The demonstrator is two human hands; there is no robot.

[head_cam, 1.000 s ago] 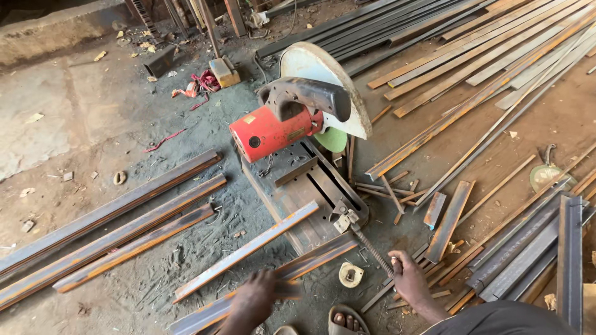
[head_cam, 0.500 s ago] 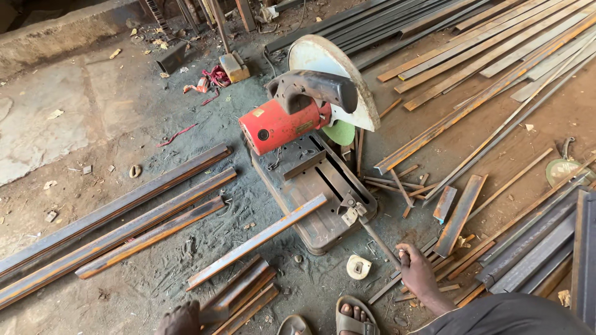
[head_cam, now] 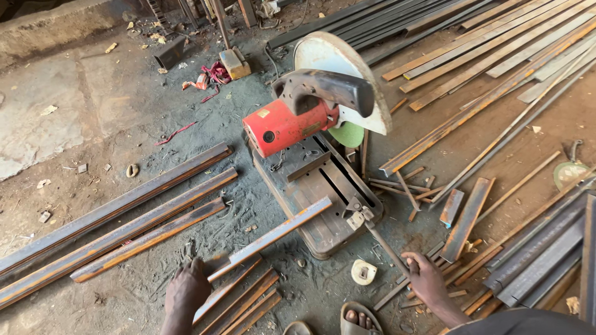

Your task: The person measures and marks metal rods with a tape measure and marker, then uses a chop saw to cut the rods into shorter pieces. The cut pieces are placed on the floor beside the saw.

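Note:
My left hand (head_cam: pixel 186 288) lies flat, fingers apart, on the end of a short steel angle piece in a stack of cut pieces (head_cam: pixel 245 301) on the ground. Just above the stack, a longer angle piece (head_cam: pixel 279 231) rests slanted across the front of the cut-off saw's base (head_cam: pixel 323 192). The saw has a red motor (head_cam: pixel 282 127), a black handle (head_cam: pixel 329 90) and a white blade guard (head_cam: pixel 338 62), and its head is raised. My right hand (head_cam: pixel 425 276) curls around the outer end of the saw's vise crank rod (head_cam: pixel 385 245).
Long angle bars (head_cam: pixel 118 217) lie on the dirt floor at left. Flat steel strips (head_cam: pixel 496 56) are piled at upper right, with short offcuts (head_cam: pixel 465 214) and dark bars (head_cam: pixel 540 254) at right. A white tape roll (head_cam: pixel 363 272) and my sandalled foot (head_cam: pixel 360 319) are near the bottom.
My left hand has shifted left and up onto the stack of short cut pieces. My right hand has stayed at the crank rod. The view has tilted slightly.

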